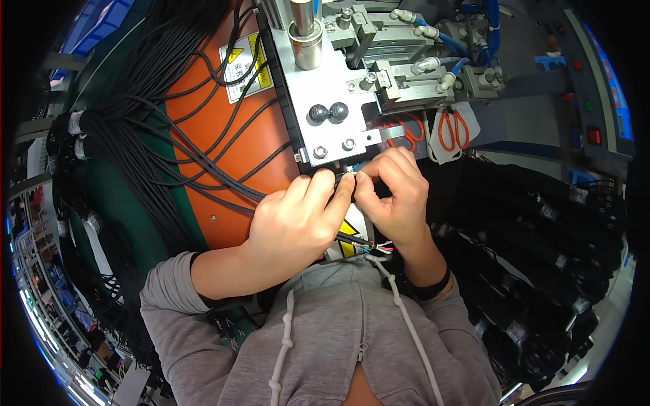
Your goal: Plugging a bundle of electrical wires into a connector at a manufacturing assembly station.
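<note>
My left hand is closed in a pinch on a black cable, most of which its fingers hide. Fingertip to fingertip with it, my right hand pinches the thin coloured wires at the cable's end. Both hands are right at the front edge of a metal fixture plate, which carries two black ball knobs. Below the hands, another black cable end with bared coloured wires lies near my body.
Many black cables fan across an orange panel on the left. Pneumatic cylinders with blue hoses stand behind right. Red-handled scissors lie to the right, above dark cable bundles. A control box with buttons is at far right.
</note>
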A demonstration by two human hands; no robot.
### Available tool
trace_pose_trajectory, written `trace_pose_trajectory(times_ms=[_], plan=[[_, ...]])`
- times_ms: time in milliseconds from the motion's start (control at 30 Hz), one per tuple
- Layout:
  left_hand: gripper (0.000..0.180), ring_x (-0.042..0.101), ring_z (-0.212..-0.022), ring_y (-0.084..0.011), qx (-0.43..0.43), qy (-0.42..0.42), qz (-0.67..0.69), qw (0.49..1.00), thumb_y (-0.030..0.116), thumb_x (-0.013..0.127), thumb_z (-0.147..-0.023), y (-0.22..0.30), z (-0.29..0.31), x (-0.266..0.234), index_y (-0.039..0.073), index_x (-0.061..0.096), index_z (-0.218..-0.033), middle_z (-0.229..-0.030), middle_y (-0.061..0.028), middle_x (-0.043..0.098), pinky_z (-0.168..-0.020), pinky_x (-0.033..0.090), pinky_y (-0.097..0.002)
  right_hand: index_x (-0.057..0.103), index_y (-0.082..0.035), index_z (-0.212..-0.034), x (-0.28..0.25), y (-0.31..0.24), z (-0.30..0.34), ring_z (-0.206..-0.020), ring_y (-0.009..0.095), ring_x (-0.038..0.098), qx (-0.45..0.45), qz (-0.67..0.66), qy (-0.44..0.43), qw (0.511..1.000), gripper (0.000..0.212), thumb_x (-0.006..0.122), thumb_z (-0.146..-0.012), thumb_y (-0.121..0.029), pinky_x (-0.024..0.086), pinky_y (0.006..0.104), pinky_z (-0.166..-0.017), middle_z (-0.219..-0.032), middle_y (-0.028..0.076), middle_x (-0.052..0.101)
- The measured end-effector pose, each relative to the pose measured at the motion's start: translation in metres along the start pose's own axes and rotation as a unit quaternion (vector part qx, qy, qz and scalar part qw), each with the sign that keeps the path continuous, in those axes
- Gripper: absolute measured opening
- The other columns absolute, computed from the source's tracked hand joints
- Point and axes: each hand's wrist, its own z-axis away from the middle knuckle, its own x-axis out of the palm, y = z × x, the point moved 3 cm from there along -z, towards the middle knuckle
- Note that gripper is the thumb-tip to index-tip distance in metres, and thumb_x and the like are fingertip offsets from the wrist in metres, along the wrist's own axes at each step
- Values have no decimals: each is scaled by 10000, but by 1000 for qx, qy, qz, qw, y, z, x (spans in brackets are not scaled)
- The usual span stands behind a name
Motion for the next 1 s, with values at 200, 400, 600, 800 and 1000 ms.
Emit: trace_pose_trajectory(times_ms=[200,400,600,800,1000], plan=[[344,494,-613,-105,-6,-11,3,1000,96,625,-680,-5,-2,3,15,667,-1012,-749,-9,460,-442,394,-223,561,-10,-716,10,16,2,-643,184,524,33,-67,23,997,84,629,-721,37,411,282,-621,-690,69,556],[313,519,-598,-130,-11,42,26,999,82,642,-698,-14,-8,1,75,678,-1009,-739,-14,490,-469,422,-266,547,-3,-737,19,34,11,-672,194,529,233,-249,-2,940,80,622,-762,2,426,299,-614,-706,77,547],[242,566,-651,-135,-20,44,39,998,100,610,-700,-14,-4,-7,58,634,-937,-766,-18,521,-489,453,-258,544,13,-816,13,6,0,-710,120,534,76,-81,39,993,79,621,-818,-7,449,259,-666,-756,45,565],[205,584,-589,-146,-45,-33,-13,998,108,616,-756,-3,12,-16,73,665,-953,-798,-20,569,-496,473,-276,584,-4,-823,16,32,20,-702,127,557,247,-258,-7,934,90,667,-790,8,451,251,-671,-758,29,592],[209,617,-630,-160,-77,-88,22,993,137,638,-791,-13,11,-10,39,654,-974,-840,-42,582,-512,499,-279,643,-8,-851,-24,-2,-1,-756,164,598,-18,-326,-77,942,136,723,-741,-4,464,284,-716,-808,54,644]])
